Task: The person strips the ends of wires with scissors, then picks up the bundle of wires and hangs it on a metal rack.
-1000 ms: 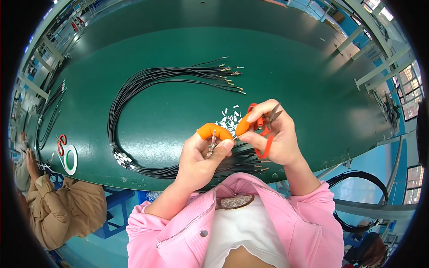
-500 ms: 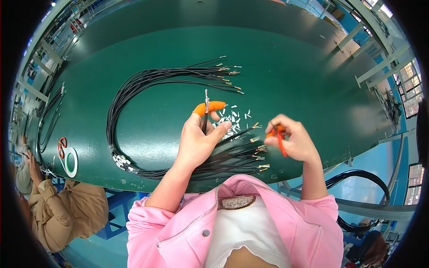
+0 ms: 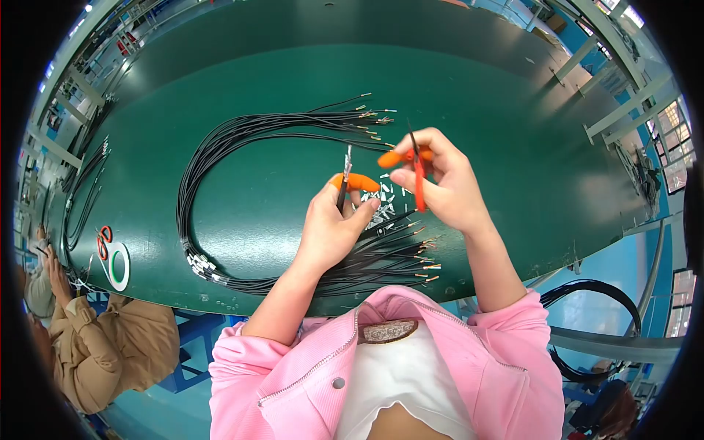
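Note:
My left hand pinches a black cable near its end, which stands up with silvery, frayed-looking strands exposed. An orange finger cot covers its index finger. My right hand grips red-handled scissors, their dark blade pointing up and away, just right of the cable end and apart from it. Orange also covers fingertips of that hand. Small white scraps lie on the table beneath and between my hands. A curved bundle of black cables runs round to the left, with stripped, coloured wire ends at both sides.
The green table spreads ahead. To the left lie a white tape roll, another pair of red-handled scissors and more black cables. A person in a tan jacket sits at lower left. Coiled cables hang at the right.
My right hand has moved up and left with the scissors, closer to the held cable end; the blade now points upward. My left hand has shifted slightly right and down, still holding the cable.

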Action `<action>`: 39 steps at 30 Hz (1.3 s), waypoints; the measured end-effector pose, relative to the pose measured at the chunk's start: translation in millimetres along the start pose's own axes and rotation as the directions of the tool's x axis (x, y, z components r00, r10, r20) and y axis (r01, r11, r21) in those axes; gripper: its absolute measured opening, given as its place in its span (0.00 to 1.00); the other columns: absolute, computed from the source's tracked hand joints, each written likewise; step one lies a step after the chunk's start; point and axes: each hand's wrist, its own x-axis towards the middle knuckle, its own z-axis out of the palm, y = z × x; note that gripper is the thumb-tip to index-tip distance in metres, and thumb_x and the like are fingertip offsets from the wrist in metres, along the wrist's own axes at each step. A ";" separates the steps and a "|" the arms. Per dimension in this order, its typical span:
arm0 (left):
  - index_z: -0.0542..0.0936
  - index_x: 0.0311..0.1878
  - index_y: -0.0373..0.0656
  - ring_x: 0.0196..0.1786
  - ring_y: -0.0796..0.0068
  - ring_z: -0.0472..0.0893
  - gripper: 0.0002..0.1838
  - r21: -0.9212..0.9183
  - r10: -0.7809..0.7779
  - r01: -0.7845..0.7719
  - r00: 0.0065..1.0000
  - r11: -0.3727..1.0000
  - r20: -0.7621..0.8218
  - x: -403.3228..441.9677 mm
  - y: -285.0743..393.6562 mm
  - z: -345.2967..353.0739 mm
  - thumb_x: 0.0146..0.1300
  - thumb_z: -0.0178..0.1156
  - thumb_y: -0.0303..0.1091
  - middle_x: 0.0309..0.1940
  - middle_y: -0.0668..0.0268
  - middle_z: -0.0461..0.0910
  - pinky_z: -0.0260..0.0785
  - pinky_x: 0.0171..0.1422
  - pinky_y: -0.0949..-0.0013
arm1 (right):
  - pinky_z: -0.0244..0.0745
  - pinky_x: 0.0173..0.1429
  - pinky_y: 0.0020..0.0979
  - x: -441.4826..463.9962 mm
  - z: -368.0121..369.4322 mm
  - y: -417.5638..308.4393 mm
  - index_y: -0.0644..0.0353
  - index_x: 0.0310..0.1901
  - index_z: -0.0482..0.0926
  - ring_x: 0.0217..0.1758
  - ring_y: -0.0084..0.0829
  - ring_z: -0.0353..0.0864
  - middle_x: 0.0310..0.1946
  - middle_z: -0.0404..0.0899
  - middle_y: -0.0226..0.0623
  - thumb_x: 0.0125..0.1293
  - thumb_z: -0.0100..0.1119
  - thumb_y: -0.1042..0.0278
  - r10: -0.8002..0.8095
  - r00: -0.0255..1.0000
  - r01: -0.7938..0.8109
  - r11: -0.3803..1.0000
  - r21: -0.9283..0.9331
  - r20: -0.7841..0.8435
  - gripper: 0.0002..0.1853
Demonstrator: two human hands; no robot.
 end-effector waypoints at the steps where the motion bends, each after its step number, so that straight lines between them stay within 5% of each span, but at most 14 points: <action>1: 0.75 0.38 0.38 0.19 0.87 0.59 0.10 -0.026 -0.012 0.012 0.999 1.000 0.030 -1.6 0.7 0.3 0.53 0.61 0.29 0.22 0.72 0.65 0.54 0.23 0.77 | 0.70 0.45 0.24 4.5 4.1 -0.2 0.61 0.41 0.70 0.37 0.19 0.73 0.36 0.74 0.34 0.53 0.61 0.76 -0.014 1.000 0.013 0.997 0.075 0.012 0.14; 4: 0.75 0.38 0.38 0.20 0.87 0.61 0.09 0.001 -0.008 0.008 0.994 1.000 0.109 -5.9 6.0 -0.5 0.56 0.58 0.32 0.19 0.74 0.66 0.55 0.24 0.78 | 0.72 0.42 0.24 14.6 15.8 -2.4 0.61 0.38 0.70 0.38 0.21 0.75 0.34 0.74 0.34 0.54 0.61 0.77 -0.048 0.996 0.027 0.962 0.272 0.072 0.12; 7: 0.75 0.38 0.38 0.21 0.86 0.61 0.09 -0.004 0.015 -0.014 0.981 1.000 0.195 -10.0 9.1 -5.2 0.57 0.57 0.33 0.19 0.75 0.66 0.55 0.25 0.78 | 0.71 0.42 0.24 14.4 15.0 -5.0 0.61 0.37 0.70 0.36 0.21 0.74 0.32 0.73 0.31 0.53 0.62 0.77 -0.064 0.991 0.029 0.959 0.280 0.118 0.12; 11: 0.76 0.43 0.39 0.22 0.89 0.61 0.10 -0.373 -0.012 0.081 0.983 0.924 0.184 -13.2 16.9 -13.9 0.60 0.56 0.32 0.20 0.78 0.66 0.53 0.26 0.80 | 0.70 0.41 0.23 8.5 10.3 2.4 0.59 0.34 0.70 0.34 0.19 0.72 0.29 0.70 0.28 0.50 0.65 0.78 -0.081 0.997 0.083 0.954 0.289 -0.016 0.13; 15: 0.79 0.39 0.39 0.22 0.90 0.60 0.09 -0.250 0.003 0.020 0.996 0.968 0.094 -17.2 19.5 -10.1 0.61 0.55 0.34 0.18 0.80 0.65 0.51 0.24 0.81 | 0.69 0.39 0.22 -2.1 8.9 -3.0 0.59 0.34 0.71 0.33 0.18 0.72 0.30 0.70 0.28 0.49 0.66 0.78 -0.114 0.993 0.117 0.966 0.230 -0.028 0.13; 20: 0.78 0.36 0.35 0.15 0.91 0.54 0.12 -0.364 0.005 0.044 0.991 0.930 0.133 -21.2 25.4 -14.5 0.61 0.54 0.36 0.13 0.79 0.61 0.42 0.18 0.81 | 0.69 0.40 0.23 -11.2 3.9 -3.4 0.59 0.36 0.71 0.35 0.20 0.71 0.33 0.72 0.30 0.49 0.67 0.75 -0.129 0.991 0.134 0.936 0.326 -0.036 0.14; 23: 0.77 0.33 0.35 0.14 0.91 0.53 0.12 -0.449 0.002 0.097 0.977 0.888 0.215 -23.4 24.9 -18.3 0.61 0.54 0.36 0.13 0.79 0.60 0.40 0.18 0.80 | 0.67 0.41 0.26 -11.5 -9.9 4.8 0.58 0.38 0.71 0.36 0.22 0.70 0.34 0.73 0.30 0.47 0.69 0.66 -0.306 0.943 0.295 0.951 0.093 0.132 0.19; 24: 0.77 0.32 0.35 0.14 0.90 0.53 0.12 -0.480 0.000 0.121 0.970 0.869 0.244 -23.8 24.4 -19.5 0.61 0.54 0.36 0.13 0.79 0.60 0.39 0.17 0.80 | 0.66 0.40 0.28 -11.7 -13.0 4.5 0.57 0.39 0.72 0.36 0.26 0.68 0.34 0.74 0.29 0.41 0.71 0.56 -0.339 0.922 0.355 0.933 -0.056 0.185 0.25; 27: 0.74 0.28 0.36 0.14 0.90 0.53 0.11 -0.526 -0.031 0.209 0.945 0.825 0.327 -24.9 26.1 -22.6 0.58 0.56 0.36 0.12 0.78 0.60 0.39 0.17 0.79 | 0.65 0.39 0.29 -10.2 -11.6 1.8 0.56 0.38 0.73 0.35 0.29 0.67 0.33 0.74 0.28 0.37 0.72 0.52 -0.413 0.847 0.495 0.843 -0.211 0.336 0.27; 39: 0.77 0.30 0.37 0.15 0.91 0.52 0.11 -0.567 0.008 0.317 0.869 0.760 0.495 -25.0 22.6 -29.5 0.60 0.57 0.36 0.13 0.80 0.61 0.39 0.18 0.79 | 0.64 0.35 0.31 -4.0 -0.7 -8.3 0.54 0.36 0.75 0.34 0.33 0.66 0.25 0.71 0.29 0.36 0.70 0.46 -0.495 0.744 0.647 0.700 -0.301 0.448 0.27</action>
